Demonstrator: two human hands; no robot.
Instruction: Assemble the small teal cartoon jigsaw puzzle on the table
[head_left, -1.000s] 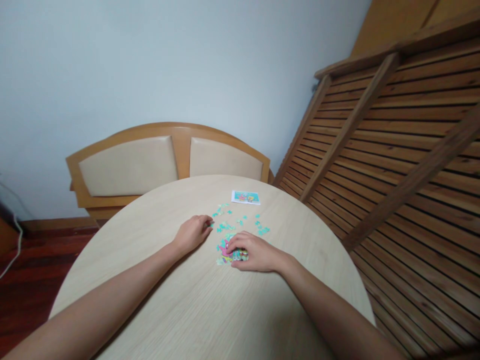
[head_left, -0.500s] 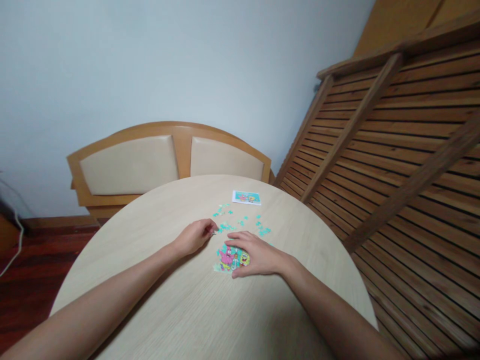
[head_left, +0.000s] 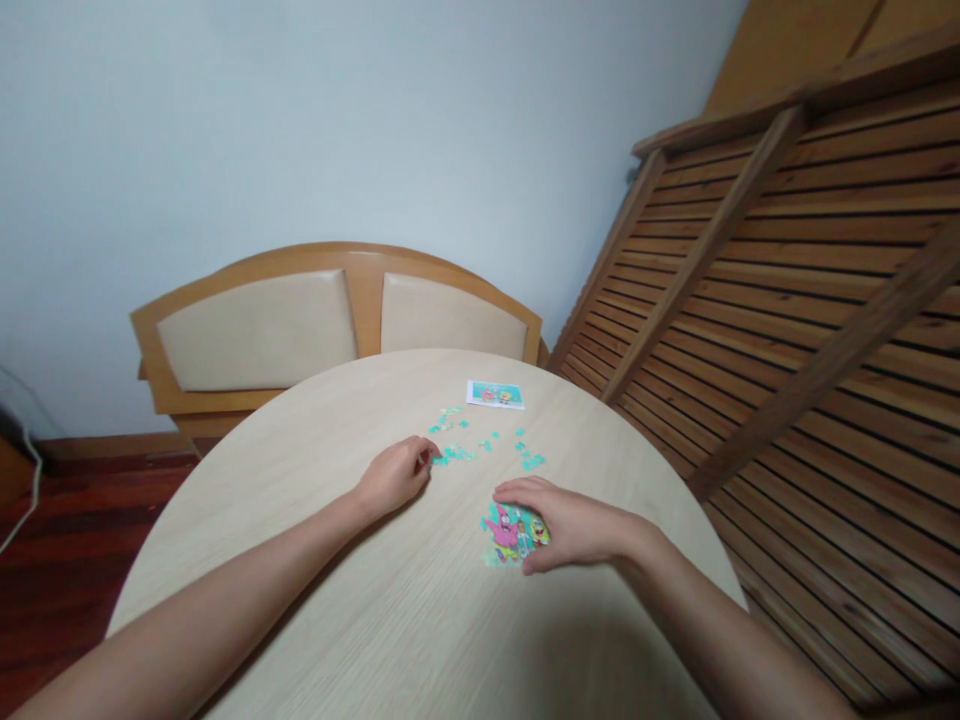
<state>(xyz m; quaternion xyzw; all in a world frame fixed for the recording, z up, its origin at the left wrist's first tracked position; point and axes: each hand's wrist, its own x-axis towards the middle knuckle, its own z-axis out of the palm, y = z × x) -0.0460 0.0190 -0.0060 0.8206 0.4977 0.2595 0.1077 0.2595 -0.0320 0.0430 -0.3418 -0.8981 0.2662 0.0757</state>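
Note:
A partly joined jigsaw puzzle (head_left: 504,535) lies flat on the table, showing a pink starfish and a yellow sponge figure on teal. My right hand (head_left: 570,525) grips it from the right, fingers at its far edge and thumb at its near edge, covering its right part. To the left, my left hand (head_left: 396,478) rests on the table with thumb and index finger pinched beside the loose teal puzzle pieces (head_left: 456,453). A small puzzle piece seems to be at those fingertips, mostly hidden.
More loose pieces (head_left: 531,460) are scattered beyond my right hand. A picture card (head_left: 496,395) lies farther back on the round table (head_left: 360,620). Behind stands a padded headboard (head_left: 259,335) against the wall. Wooden slats (head_left: 750,280) lean at the right.
My right hand has slid the joined puzzle to the right and slightly nearer. My left hand has barely shifted; the piece seen at its fingertips before is now harder to see.

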